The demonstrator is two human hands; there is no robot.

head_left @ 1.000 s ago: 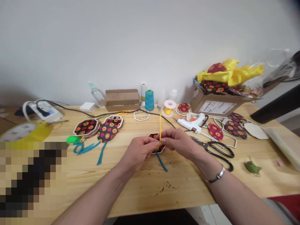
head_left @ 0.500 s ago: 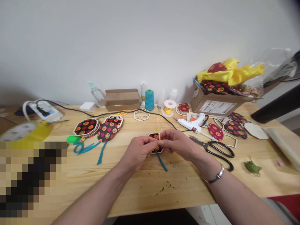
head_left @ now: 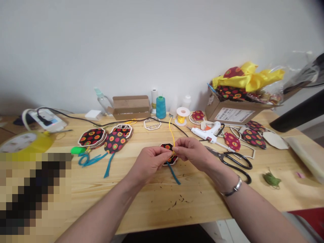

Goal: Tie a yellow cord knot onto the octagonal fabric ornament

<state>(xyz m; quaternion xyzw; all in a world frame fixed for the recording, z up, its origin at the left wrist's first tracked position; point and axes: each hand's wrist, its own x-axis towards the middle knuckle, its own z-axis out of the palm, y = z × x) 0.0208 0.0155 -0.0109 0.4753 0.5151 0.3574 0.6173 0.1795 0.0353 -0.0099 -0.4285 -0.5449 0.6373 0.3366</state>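
My left hand (head_left: 149, 162) and my right hand (head_left: 191, 152) meet over the middle of the wooden table (head_left: 162, 199). Both pinch a thin yellow cord (head_left: 172, 133) that rises from between the fingertips toward a yellow cord spool (head_left: 182, 115). Under the fingers lies a small octagonal piece covered in dark dotted fabric (head_left: 168, 147), with a teal tassel (head_left: 174, 172) trailing toward me. A silver bracelet (head_left: 234, 189) circles my right wrist.
Black scissors (head_left: 234, 161) and a white glue gun (head_left: 209, 132) lie right of my hands. Fabric-covered pieces with teal tassels (head_left: 106, 138) sit at left. A cardboard box of fabric (head_left: 235, 108) stands back right, thread spools (head_left: 161, 107) at the wall.
The hands stay together at the same spot. The yellow cord's free length shifted, slackening and then standing up again, leaning a little left.
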